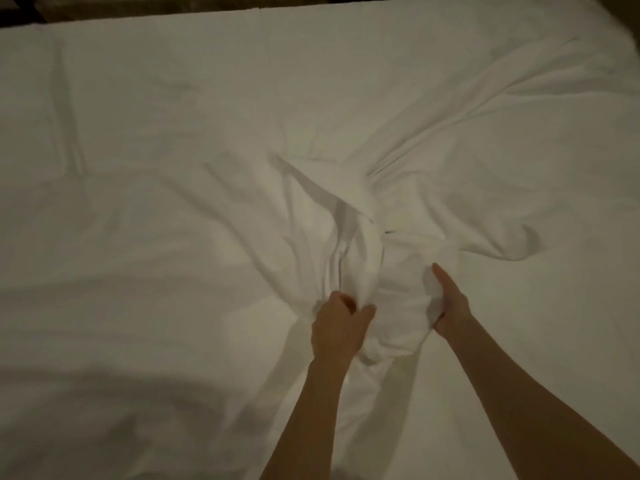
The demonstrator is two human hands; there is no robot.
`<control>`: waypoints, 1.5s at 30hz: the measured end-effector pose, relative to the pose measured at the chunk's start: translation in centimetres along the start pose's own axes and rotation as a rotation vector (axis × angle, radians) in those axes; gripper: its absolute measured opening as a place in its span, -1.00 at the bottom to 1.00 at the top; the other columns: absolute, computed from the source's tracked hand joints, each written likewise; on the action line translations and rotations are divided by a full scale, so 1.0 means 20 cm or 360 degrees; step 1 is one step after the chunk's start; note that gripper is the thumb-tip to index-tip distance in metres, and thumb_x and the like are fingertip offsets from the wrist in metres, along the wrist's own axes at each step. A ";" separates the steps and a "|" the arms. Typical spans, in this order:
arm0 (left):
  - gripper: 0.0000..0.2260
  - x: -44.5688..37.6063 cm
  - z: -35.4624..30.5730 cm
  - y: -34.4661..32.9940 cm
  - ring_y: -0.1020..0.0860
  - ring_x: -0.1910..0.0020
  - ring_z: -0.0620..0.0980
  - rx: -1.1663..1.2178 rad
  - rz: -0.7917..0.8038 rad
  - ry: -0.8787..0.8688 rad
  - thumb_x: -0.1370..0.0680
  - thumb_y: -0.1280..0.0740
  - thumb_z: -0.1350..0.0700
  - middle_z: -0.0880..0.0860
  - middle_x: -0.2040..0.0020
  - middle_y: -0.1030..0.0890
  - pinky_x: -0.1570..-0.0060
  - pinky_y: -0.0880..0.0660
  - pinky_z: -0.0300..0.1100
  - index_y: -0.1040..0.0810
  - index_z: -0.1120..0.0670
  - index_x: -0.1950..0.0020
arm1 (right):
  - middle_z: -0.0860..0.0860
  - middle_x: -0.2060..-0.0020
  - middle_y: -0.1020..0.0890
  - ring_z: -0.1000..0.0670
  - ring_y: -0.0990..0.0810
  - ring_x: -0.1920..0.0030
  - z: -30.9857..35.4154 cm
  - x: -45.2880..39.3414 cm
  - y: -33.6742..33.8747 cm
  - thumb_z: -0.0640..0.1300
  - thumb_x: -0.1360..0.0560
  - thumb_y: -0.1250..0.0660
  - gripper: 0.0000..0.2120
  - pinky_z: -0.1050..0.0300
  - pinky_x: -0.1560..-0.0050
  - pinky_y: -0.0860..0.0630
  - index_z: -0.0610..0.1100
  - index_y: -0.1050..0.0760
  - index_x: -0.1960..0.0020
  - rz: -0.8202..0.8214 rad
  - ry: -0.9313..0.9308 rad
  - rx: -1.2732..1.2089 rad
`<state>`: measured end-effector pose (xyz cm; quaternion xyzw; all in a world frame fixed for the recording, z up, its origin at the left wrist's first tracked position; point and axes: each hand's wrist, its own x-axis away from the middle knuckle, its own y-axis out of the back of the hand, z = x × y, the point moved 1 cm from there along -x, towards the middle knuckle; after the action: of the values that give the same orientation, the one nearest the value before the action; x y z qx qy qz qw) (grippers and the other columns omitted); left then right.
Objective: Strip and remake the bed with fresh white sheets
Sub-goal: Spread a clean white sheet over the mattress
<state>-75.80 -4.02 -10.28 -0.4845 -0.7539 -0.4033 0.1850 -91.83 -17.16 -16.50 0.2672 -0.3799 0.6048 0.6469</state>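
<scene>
A: What was nearest the camera?

B: Two bare forearms, coming in from about 6 and 5 o'clock over the white sheet (173, 168), which covered almost the whole view. A dark shadow lay on the cloth at about 8 o'clock

A: And the hands?

B: The left hand (337, 327) sat just below centre, fingers and thumb curled round a bunched ridge of the sheet, pinching it tight. The right hand (450, 303) was just beside it toward 3 o'clock, thumb stretched up along another gathered lump of cloth and the fingers wrapped under it, so it held the sheet too. Neither hand was spread wide

A: What lay between them?

B: A crumpled mound of the same white cloth, touching both hands

A: Farther out?

B: From the mound a raised fold (332, 181) stood up toward 12 o'clock near the centre, and long creases fanned off toward 1 and 2 o'clock. Toward 9 and 10 o'clock the sheet lay flatter, with a few shallow wrinkles

A: And at the far edge?

B: The sheet's far edge ran straight across at 12 o'clock; beyond it a narrow dark strip (138, 5), too dim to tell what it was
</scene>
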 end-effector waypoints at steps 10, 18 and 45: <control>-0.76 -0.11 -0.07 0.22 -0.53 0.54 -0.10 0.1473 -0.0884 0.0273 -0.61 -0.25 0.17 0.00 0.53 -0.55 0.45 -0.54 -0.19 -0.51 0.21 0.24 | -0.11 -0.12 -0.65 -0.06 -0.63 -0.14 0.62 0.07 -0.29 -0.03 -0.59 -0.21 -0.70 0.09 -0.13 -0.57 -0.20 -0.53 -0.19 0.0589 0.0289 -0.0272; -0.36 -0.13 -0.22 0.10 -0.30 -0.41 0.07 0.0243 -0.1127 -0.0692 -0.40 -0.34 -0.02 0.15 -0.43 -0.32 -0.40 -0.21 -0.17 -0.30 0.16 -0.43 | 0.05 0.05 -0.66 0.10 -0.62 0.11 0.43 0.07 -0.87 0.11 -0.62 -0.16 -0.72 0.26 0.16 -0.56 -0.02 -0.54 -0.12 0.0997 0.0126 0.0597; -0.73 -0.29 0.03 0.27 -0.51 0.02 0.00 -0.0671 -0.0419 -0.0534 -0.26 -0.14 0.00 -0.17 0.12 -0.44 -0.04 -0.32 -0.08 -0.54 -0.16 0.13 | -0.14 -0.07 -0.64 -0.16 -0.58 -0.16 0.55 -0.26 -0.56 0.00 -0.53 -0.32 -0.73 -0.15 -0.25 -0.47 -0.18 -0.56 -0.09 0.0662 0.0038 -0.0816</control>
<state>-68.23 -5.88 -12.20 -0.4702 -0.7299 -0.4858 -0.1008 -82.52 -30.48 -13.17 0.0054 -0.5587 0.6117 0.5601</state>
